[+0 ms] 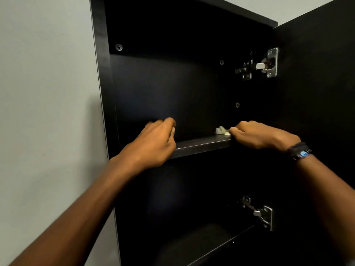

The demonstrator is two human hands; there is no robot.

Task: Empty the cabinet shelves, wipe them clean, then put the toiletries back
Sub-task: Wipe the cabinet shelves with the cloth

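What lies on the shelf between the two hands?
Head view: bare shelf from the left hand, then a small white wad pinched by the right hand.

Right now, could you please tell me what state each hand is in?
Left hand: fingers curled, resting on the shelf; any hold cannot be told.
Right hand: pinching a white wad.

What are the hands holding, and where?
The right hand pinches the right end of a small white crumpled wipe; the left hand seems to hold nothing.
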